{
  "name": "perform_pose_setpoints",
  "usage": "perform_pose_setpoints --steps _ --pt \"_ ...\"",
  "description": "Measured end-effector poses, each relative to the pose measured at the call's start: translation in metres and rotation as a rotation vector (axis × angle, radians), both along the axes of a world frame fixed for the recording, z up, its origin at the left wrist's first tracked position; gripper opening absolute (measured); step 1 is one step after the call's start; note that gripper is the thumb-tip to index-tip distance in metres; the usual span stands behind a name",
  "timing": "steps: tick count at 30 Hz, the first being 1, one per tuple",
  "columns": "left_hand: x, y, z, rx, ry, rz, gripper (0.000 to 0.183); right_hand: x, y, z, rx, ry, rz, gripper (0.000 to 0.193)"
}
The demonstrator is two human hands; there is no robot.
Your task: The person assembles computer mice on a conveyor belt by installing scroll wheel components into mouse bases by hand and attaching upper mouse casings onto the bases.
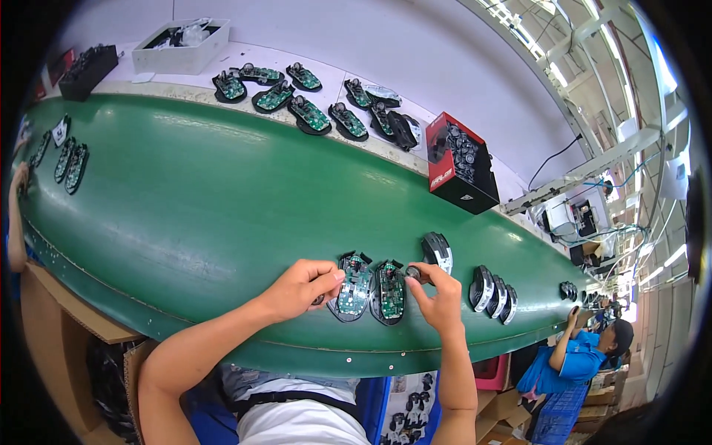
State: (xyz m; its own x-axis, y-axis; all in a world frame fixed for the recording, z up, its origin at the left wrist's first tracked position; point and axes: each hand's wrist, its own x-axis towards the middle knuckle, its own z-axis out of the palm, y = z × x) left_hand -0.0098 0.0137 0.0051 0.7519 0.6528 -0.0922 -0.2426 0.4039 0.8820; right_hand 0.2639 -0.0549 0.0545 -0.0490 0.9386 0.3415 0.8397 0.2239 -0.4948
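Note:
Two opened computer mouse bases with green circuit boards lie side by side on the green belt in front of me, a left mouse base (354, 288) and a right mouse base (389, 293). My left hand (304, 288) is closed beside the left one, thumb and forefinger pinched at its edge. A small dark round part (318, 300) shows under its curled fingers, mostly hidden. Between the thumb and fingers of my right hand (440, 294) is a dark scroll wheel (412, 273), held at the upper right of the right base.
Several mouse shells (493, 294) sit to the right on the belt (222, 200). Beyond it, a shelf bears several mouse bases (308, 115), a red-and-black box (463, 165) of dark round parts and a white bin (182, 48). A co-worker (575, 360) stands at right; another person's hand (21, 178) shows at far left.

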Motion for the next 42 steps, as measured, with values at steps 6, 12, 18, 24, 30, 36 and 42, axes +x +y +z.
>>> perform_pose_setpoints --steps 6,12,18,24,30,36,42 --pt "0.004 -0.001 -0.005 0.000 0.018 0.009 0.033 0.001 0.003 -0.019 0.001 -0.057 0.014 0.026" --pt "0.005 -0.002 -0.002 -0.011 0.053 0.013 0.031 -0.006 0.003 -0.024 -0.006 -0.007 -0.008 0.030" --pt "0.004 -0.002 0.000 -0.018 0.089 0.021 0.029 -0.003 -0.002 -0.029 -0.011 -0.162 0.022 0.040" --pt "0.005 -0.002 -0.004 -0.004 0.106 0.022 0.030 0.001 0.000 -0.020 -0.042 -0.275 0.056 0.042" --pt "0.004 -0.002 0.000 -0.008 0.119 0.039 0.029 -0.005 -0.003 -0.018 -0.163 -0.529 -0.002 0.054" --pt "0.005 -0.002 -0.004 0.006 0.144 0.045 0.029 0.017 0.003 -0.016 -0.231 -0.374 0.130 0.067" --pt "0.003 -0.003 -0.001 0.024 0.168 0.054 0.029 0.019 0.000 -0.006 -0.346 0.140 -0.075 0.050"
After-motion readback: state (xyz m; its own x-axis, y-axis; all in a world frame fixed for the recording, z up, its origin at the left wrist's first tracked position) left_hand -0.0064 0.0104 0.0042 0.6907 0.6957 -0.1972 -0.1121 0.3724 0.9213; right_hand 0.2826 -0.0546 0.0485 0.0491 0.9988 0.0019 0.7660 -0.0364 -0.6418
